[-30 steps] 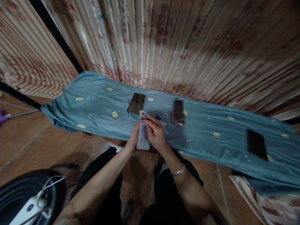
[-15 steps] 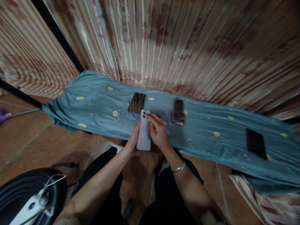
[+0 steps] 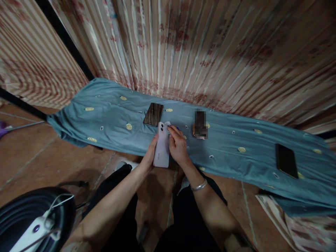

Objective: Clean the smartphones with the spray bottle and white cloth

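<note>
The left hand is at the left of the held phone; the right hand, a wipe in its fingers, at that phone's right. Beyond the held phone, on the sheet, lie a second phone slightly left, a blurred item right, and, farther behind, the curtain hangs. Well right lies a third phone.

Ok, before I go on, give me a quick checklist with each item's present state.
1. Pale phone held: ok, left hand grips its left side.
2. Its rear lenses uncovered: ok, dark lenses show near the top.
3. Right hand free: not ok, its fingertips pinch a whitish piece.
4. Whitish piece touching the pale phone: cannot tell.
5. Blue item beyond the right hand identifiable: cannot tell, mostly hidden.
6. Far-right dark phone lying on the blue-green sheet: ok.
</note>
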### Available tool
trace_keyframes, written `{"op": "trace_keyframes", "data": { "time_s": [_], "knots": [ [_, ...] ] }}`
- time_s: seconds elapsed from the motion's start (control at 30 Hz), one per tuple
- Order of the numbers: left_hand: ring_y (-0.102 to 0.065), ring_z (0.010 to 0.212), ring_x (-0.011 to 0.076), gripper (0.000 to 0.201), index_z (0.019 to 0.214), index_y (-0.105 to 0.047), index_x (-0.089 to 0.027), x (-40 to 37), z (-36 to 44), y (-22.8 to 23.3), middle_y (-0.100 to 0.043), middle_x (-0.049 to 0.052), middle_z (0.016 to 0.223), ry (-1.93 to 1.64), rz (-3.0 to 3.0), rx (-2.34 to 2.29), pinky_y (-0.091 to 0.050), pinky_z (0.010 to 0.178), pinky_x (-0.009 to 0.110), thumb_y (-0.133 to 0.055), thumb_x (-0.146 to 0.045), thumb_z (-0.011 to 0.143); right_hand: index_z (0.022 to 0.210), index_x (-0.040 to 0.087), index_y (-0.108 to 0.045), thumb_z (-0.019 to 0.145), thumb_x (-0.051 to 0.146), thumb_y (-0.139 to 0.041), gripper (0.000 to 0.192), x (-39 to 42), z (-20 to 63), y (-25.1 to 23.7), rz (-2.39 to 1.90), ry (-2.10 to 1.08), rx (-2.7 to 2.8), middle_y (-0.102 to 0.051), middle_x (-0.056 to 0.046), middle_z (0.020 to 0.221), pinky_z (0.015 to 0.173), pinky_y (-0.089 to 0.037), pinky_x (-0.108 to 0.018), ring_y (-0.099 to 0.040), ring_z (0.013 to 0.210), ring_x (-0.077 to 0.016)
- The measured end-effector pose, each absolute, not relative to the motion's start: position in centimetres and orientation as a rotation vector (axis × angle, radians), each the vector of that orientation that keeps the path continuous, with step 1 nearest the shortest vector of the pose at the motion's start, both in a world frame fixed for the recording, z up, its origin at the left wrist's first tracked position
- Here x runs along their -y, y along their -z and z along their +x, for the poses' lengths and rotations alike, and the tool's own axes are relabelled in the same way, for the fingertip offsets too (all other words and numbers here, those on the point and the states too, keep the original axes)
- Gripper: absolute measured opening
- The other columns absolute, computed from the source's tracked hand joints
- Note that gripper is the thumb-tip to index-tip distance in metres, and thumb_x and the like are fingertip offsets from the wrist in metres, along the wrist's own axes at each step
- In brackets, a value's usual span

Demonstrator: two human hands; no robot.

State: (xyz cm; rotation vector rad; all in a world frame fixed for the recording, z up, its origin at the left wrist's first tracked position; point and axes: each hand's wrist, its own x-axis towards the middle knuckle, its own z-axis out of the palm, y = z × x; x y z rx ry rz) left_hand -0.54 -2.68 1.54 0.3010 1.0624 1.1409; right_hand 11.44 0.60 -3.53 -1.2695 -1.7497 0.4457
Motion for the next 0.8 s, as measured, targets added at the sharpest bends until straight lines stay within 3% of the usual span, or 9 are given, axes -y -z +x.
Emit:
{"op": "trace_keyframes", "data": {
  "time_s": [0.27,0.47,0.8],
  "knots": [
    [-0.072,0.072,0.0183,0.043,0.122,-0.068,-0.009,2.5,-0.5,-2.4,-0.078,0.007,0.083,-1.135,0.265,-1.063,-0.057,0.075,0.027,-0.043,-0.036,0.099,0.135,0.021,-0.06,0.089,0.01,-0.039,0.051,-0.7,11.5,3.7,-1.258,-0.499,1.742,-0.057,-0.007,0.145,0.12,-0.037,-0.042,-0.052,0.136,-0.0199],
    [-0.074,0.082,0.0203,0.042,0.123,-0.067,-0.008,2.4,-0.6,-2.7,-0.079,0.009,0.091,-1.163,0.249,-1.023,-0.058,0.082,0.028,-0.042,-0.033,0.1,0.134,0.015,-0.061,0.087,0.009,-0.038,0.052,-0.3,11.6,3.4,-1.264,-0.469,1.825,-0.058,-0.013,0.143,0.119,-0.038,-0.047,-0.054,0.134,-0.0238],
    [-0.074,0.085,0.0224,0.045,0.12,-0.068,-0.007,2.3,-0.5,-2.6,-0.078,0.01,0.087,-1.117,0.227,-1.039,-0.058,0.083,0.03,-0.04,-0.036,0.1,0.133,0.021,-0.061,0.088,0.008,-0.039,0.052,-0.5,11.9,3.7,-1.263,-0.38,1.809,-0.061,-0.008,0.14,0.117,-0.041,-0.044,-0.056,0.131,-0.0206]
  ]
}}
